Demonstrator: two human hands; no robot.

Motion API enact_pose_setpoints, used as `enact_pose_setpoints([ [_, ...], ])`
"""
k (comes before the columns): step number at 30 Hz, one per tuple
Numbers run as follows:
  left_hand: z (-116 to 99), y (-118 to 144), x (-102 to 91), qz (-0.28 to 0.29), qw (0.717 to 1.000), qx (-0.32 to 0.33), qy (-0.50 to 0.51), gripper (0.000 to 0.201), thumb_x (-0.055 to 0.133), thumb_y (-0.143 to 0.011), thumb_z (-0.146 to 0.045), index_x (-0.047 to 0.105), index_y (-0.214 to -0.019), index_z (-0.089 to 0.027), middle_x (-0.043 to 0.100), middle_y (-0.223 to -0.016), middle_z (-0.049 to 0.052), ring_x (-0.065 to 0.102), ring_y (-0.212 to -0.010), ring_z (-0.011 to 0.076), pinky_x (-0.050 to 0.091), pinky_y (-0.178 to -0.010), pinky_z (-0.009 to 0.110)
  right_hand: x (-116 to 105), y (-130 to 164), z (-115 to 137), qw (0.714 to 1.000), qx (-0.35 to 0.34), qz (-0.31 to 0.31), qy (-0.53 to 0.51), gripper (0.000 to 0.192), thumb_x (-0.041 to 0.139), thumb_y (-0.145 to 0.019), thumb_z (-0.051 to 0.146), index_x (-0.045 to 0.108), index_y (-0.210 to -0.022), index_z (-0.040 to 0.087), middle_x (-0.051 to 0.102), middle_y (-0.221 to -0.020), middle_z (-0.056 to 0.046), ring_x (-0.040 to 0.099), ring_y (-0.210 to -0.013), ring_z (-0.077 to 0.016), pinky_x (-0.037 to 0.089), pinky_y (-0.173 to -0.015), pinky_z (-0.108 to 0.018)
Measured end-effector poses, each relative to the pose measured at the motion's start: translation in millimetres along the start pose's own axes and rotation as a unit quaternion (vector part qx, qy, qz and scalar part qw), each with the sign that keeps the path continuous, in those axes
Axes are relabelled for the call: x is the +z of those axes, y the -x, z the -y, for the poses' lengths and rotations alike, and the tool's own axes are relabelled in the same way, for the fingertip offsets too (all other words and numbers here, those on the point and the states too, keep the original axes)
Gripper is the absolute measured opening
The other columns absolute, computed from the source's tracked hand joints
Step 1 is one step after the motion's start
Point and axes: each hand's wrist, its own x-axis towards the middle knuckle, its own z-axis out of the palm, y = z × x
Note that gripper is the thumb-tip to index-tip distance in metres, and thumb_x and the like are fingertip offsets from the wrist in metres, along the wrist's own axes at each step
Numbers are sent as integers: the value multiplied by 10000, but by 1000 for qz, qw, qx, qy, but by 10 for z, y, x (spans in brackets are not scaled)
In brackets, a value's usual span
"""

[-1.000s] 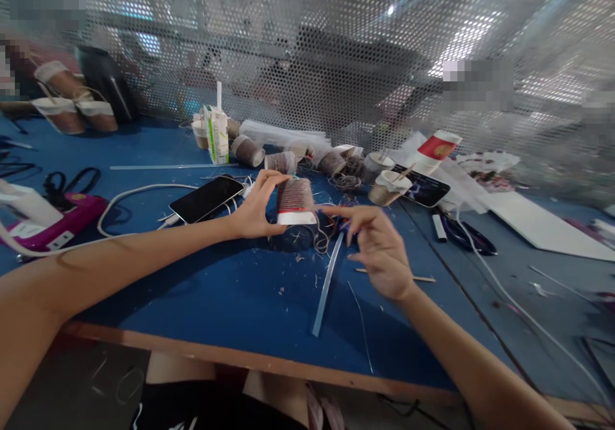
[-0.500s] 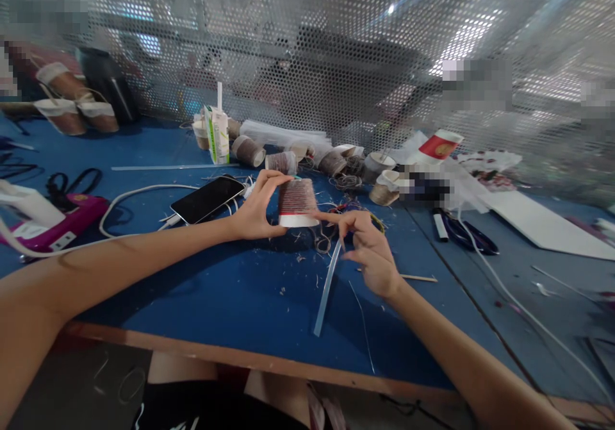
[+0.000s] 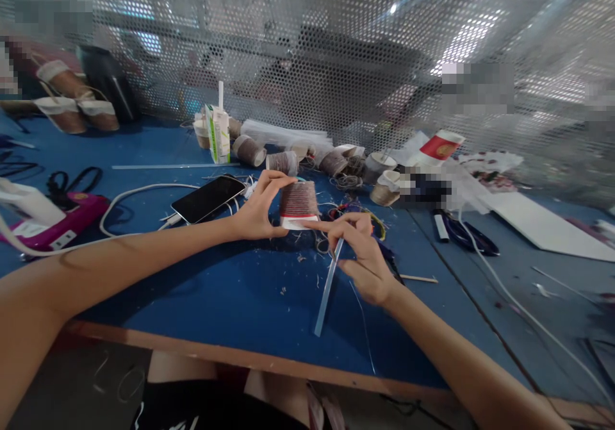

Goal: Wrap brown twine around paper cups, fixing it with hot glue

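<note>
The cup point(image 3: 298, 204) stands upside down on the table point(image 3: 202, 289), near its middle, rim down. It is a paper cup wound with brownish cord; a white band shows at the rim. It is judged light and thin-walled, so it will dent under a hard squeeze and tip under a sideways push. The cord winding gives a rough, non-slip surface. The best hold is across the wall, thumb low and fingertips high, with light pressure only.

The left hand point(image 3: 254, 209) holds the cup in this way: the thumb lies near the rim and the fingers point(image 3: 273, 179) arch over to the top edge, in a wide span closed on the cup. The right hand point(image 3: 358, 250) is just beside the cup; its index fingertip touches the white band at the rim. The other fingers are curled narrow. They appear to pinch a thin strand, but the strand is too fine to confirm.

A clear strip point(image 3: 327, 289) lies on the table under the right hand, pointing toward the near edge. Loose cord point(image 3: 355, 212) lies tangled just behind the right hand. A phone point(image 3: 207, 198) with a white cable lies near the left hand. More wound cups point(image 3: 283, 161) lie on their sides farther back, beside a carton point(image 3: 218, 134). A perforated screen point(image 3: 336, 52) closes the rear.
</note>
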Motion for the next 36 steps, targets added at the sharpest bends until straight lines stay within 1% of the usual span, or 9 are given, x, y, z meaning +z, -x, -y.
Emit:
enact_pose_setpoints([
  [4, 9, -7, 8, -12, 1000, 9, 7, 814, 775, -681, -415, 373, -1359, -212, 422, -1218, 122, 468, -1179, 300, 515, -994, 534, -4, -17, 58, 999, 16, 21, 28, 246, 438, -540, 87, 404, -725, 246, 709, -1193, 26, 420, -926, -272, 369, -825, -497],
  [11, 45, 22, -6, -31, 997, -15, 71, 799, 813, -655, -339, 408, -1336, -232, 416, -1237, 118, 452, -1230, 304, 511, -1029, 520, -41, -4, -80, 990, 78, -98, -70, 178, 458, -512, 124, 422, -635, 247, 740, -937, -38, 527, -947, -308, 370, -851, -501],
  [18, 69, 59, 41, -32, 984, -26, 173, 801, 810, -683, -411, 369, -1336, -267, 325, -1300, 118, 416, -1308, 313, 476, -1089, 513, -41, -58, -229, 936, 127, -190, -268, 130, 451, -468, 142, 474, -558, 231, 705, -740, -40, 678, -992, -314, 429, -847, -439],
  [22, 95, 71, 74, -40, 977, -14, 208, 818, 803, -686, -430, 343, -1344, -275, 305, -1306, 118, 426, -1299, 308, 467, -1094, 517, -71, -119, -322, 906, 176, -257, -286, 92, 454, -488, 138, 455, -517, 225, 645, -598, -19, 701, -801, -263, 461, -757, -391],
  [26, 103, 67, 76, -36, 977, -16, 207, 815, 802, -691, -409, 339, -1347, -272, 302, -1307, 117, 411, -1312, 313, 452, -1106, 529, -85, -128, -314, 887, 137, -356, -260, 148, 466, -467, 134, 456, -579, 231, 642, -628, -5, 674, -753, -237, 464, -715, -373],
  [28, 104, 64, 76, -37, 978, -15, 205, 816, 811, -679, -385, 346, -1340, -268, 306, -1304, 115, 399, -1321, 319, 452, -1106, 530, -71, -99, -234, 901, 95, -319, -279, 178, 459, -470, 156, 470, -626, 240, 701, -764, -26, 681, -894, -270, 475, -798, -417],
  [30, 106, 63, 81, -39, 978, -16, 203, 819, 818, -669, -372, 349, -1331, -266, 310, -1304, 113, 403, -1316, 315, 458, -1100, 525, -45, -56, -133, 925, 66, -235, -292, 187, 458, -475, 170, 490, -645, 242, 721, -880, -41, 653, -1031, -294, 445, -917, -462],
  [33, 109, 66, 99, -42, 976, -19, 212, 825, 822, -667, -382, 342, -1328, -268, 312, -1304, 108, 436, -1284, 290, 477, -1082, 505, -2, 0, -29, 952, 74, -134, -266, 176, 485, -470, 153, 516, -622, 236, 697, -873, -49, 611, -1062, -305, 395, -976, -479],
  [36, 103, 67, 115, -51, 971, -23, 233, 815, 829, -659, -414, 362, -1312, -275, 321, -1295, 100, 461, -1252, 271, 501, -1051, 477, 19, 12, -27, 952, 99, -115, -266, 171, 486, -461, 145, 524, -600, 238, 671, -825, -54, 590, -1035, -313, 390, -959, -488],
])
